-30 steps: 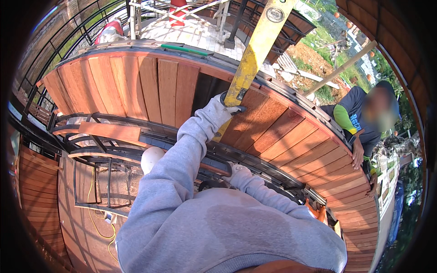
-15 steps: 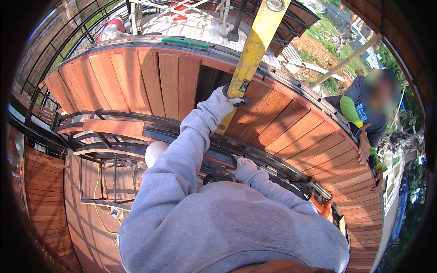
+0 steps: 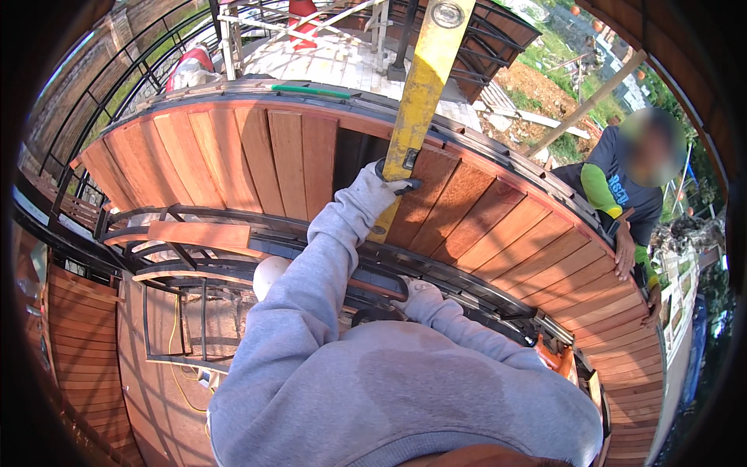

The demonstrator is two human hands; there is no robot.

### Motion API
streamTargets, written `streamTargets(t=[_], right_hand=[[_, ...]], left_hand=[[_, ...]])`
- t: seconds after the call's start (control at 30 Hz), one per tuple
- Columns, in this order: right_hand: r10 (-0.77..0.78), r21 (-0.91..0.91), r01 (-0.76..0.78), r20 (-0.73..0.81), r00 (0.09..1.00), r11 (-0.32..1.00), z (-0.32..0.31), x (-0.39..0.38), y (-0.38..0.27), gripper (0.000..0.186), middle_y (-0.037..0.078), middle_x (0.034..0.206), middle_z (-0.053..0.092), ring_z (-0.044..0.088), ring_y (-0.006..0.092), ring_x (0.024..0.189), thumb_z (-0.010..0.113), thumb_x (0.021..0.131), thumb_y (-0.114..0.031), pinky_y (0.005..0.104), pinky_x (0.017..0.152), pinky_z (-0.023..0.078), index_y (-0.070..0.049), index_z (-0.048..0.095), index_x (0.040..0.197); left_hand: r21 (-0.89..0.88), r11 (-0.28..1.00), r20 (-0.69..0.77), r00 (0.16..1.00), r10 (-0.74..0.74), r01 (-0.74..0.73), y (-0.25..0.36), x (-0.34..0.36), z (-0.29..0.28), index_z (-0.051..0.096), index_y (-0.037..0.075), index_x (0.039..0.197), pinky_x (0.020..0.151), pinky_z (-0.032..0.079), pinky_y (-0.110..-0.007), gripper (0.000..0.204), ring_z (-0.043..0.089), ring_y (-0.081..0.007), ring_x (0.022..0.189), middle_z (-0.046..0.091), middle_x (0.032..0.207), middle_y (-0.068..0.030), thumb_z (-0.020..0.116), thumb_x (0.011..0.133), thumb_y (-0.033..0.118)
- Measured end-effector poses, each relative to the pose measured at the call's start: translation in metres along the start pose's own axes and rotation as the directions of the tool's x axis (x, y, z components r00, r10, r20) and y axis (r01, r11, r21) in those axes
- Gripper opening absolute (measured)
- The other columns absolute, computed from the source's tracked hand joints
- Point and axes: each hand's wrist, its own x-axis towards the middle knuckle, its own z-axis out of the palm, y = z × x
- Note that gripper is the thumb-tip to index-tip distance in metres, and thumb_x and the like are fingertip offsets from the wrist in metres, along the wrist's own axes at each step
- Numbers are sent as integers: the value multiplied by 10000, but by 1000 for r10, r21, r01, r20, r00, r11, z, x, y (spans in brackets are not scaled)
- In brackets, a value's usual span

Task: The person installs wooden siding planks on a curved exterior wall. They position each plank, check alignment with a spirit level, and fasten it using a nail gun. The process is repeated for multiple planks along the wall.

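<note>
My left hand [image 3: 391,185], in a grey-and-black glove, is shut around a long yellow spirit level [image 3: 424,86]. The level stands almost upright against the curved deck of reddish wooden planks [image 3: 288,156], beside a dark gap [image 3: 354,156] between planks. My right hand [image 3: 421,293], also gloved, sits lower with its fingers curled over a black metal rail [image 3: 467,292]. Both arms wear grey hoodie sleeves that cover much of the lower view.
At the right a co-worker in a dark shirt with green sleeves rests a hand [image 3: 622,253] on the deck's edge. A loose plank [image 3: 198,233] lies on the black curved frame. White tiled ground [image 3: 327,58] and black railings lie far below.
My left hand and the level have shifted slightly up and right in view. Otherwise both hands keep their hold.
</note>
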Motion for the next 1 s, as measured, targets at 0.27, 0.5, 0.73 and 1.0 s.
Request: streamTargets(t=[0.27, 0.5, 0.73, 1.0], right_hand=[[10, 39, -14, 95, 995, 999, -23, -7, -13, 662, 179, 1294, 650, 623, 340, 1206, 702, 871, -448, 427, 1018, 496, -85, 533, 1398], [-481, -327, 418, -806, 346, 848, -134, -32, -33, 608, 130, 1171, 626, 616, 351, 1084, 830, 699, -197, 481, 962, 497, -75, 640, 1263], [-536, -519, 135, -806, 252, 844, -253, -9, -36, 574, 141, 1270, 626, 569, 360, 1199, 828, 736, -199, 516, 1065, 408, -124, 669, 1282], [-543, -516, 170, -800, 254, 839, -244, 15, -25, 490, 136, 1245, 656, 604, 366, 1150, 794, 733, -200, 499, 1011, 444, -142, 722, 1214]], left_hand=[[33, 999, 12, 1000, -7, 6, 9, -2, 1, 679, -2, 1128, 819, 539, -308, 349, 637, -114, 892, 733, 989, -45, 840, 830, 81], [-29, 999, 10, 1000, 27, -27, -3, -2, 0, 656, 1, 1181, 887, 546, -303, 413, 669, -145, 961, 739, 1064, -72, 850, 831, 101], [-20, 996, 44, 995, -86, 87, -2, -2, 3, 667, 9, 1147, 841, 547, -296, 390, 657, -130, 918, 735, 1020, -54, 858, 825, 118], [-50, 997, 23, 998, -60, 61, -11, -7, 0, 672, 6, 1142, 806, 555, -291, 366, 667, -130, 903, 739, 1005, -54, 841, 826, 85]])
